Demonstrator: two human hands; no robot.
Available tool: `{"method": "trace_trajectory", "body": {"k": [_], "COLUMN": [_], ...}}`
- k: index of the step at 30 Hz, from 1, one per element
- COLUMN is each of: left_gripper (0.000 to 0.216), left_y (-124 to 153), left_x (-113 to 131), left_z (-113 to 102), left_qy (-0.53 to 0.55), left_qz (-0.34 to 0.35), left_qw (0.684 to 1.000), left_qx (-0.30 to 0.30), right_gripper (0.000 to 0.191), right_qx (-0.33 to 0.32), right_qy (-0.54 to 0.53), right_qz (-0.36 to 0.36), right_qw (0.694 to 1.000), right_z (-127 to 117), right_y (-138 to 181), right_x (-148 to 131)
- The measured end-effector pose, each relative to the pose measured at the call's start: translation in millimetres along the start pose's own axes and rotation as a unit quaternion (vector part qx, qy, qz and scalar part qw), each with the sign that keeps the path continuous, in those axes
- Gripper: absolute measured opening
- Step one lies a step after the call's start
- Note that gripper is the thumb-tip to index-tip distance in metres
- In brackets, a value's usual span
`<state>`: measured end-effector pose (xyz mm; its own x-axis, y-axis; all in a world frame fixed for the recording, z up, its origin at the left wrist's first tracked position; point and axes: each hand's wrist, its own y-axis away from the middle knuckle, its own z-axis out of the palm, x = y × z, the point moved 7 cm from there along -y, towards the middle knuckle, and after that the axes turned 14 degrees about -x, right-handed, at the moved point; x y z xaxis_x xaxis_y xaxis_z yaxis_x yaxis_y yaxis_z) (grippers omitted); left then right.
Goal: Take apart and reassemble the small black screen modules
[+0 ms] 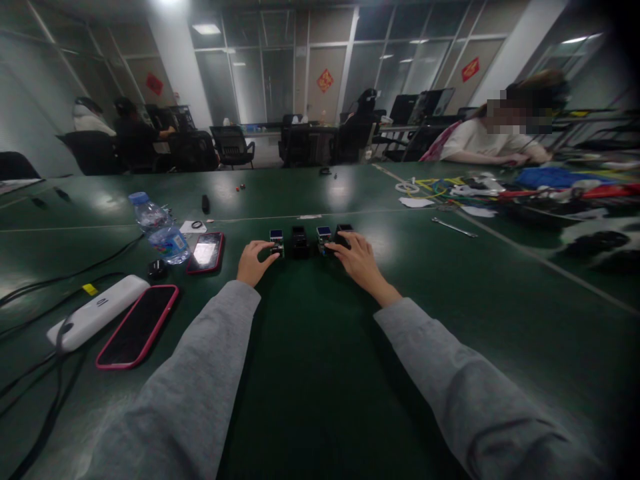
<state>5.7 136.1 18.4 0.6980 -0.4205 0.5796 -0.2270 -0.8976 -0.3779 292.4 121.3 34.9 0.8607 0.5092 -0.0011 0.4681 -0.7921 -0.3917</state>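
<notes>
Several small box-like devices stand in a short row on the green table point(310, 333). The leftmost, a white-framed device with a small screen point(277, 235), is between the curled thumb and fingers of my left hand point(255, 262). Beside it is a black device point(299, 241), untouched. My right hand point(363, 265) is closed at the row's right end. Its thumb reaches the lower edge of a second white-framed device point(324, 233), while its fingers lie over another black device point(344, 229), mostly hidden behind them.
Left of my hands are a water bottle point(167, 237), a phone showing a lit screen point(206, 253), a white power strip point(100, 312) and a pink-cased phone point(140, 327). A wrench point(454, 227) and heaped cables point(440, 187) lie right. A person point(487, 143) sits across the table.
</notes>
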Motion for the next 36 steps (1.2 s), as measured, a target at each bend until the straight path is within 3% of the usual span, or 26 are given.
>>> {"method": "trace_trajectory", "body": {"k": [15,21,26,31,36], "left_gripper": [0.027,0.026,0.025,0.024,0.025], "left_y": [-3,-3,-3,-3,-3], "left_x": [-2,-2,-1,-2,-4], "left_z": [6,6,6,7,7], "left_qy": [-0.008,-0.005,-0.002,0.000,-0.006], "left_qz": [0.009,0.007,0.009,0.008,0.007], "left_qw": [1.000,1.000,1.000,1.000,0.999], "left_qx": [-0.022,-0.024,-0.025,-0.029,-0.031], "right_gripper": [0.042,0.041,0.043,0.043,0.047], "right_qx": [0.015,0.132,0.191,0.199,0.156], "right_qy": [-0.008,-0.082,-0.178,-0.210,-0.221], "right_qz": [-0.009,0.111,0.148,0.168,0.168], "right_qw": [1.000,0.982,0.954,0.942,0.948], "right_z": [-8,-10,0,5,15], "right_y": [2,7,11,14,10], "right_x": [-11,29,60,70,71]}}
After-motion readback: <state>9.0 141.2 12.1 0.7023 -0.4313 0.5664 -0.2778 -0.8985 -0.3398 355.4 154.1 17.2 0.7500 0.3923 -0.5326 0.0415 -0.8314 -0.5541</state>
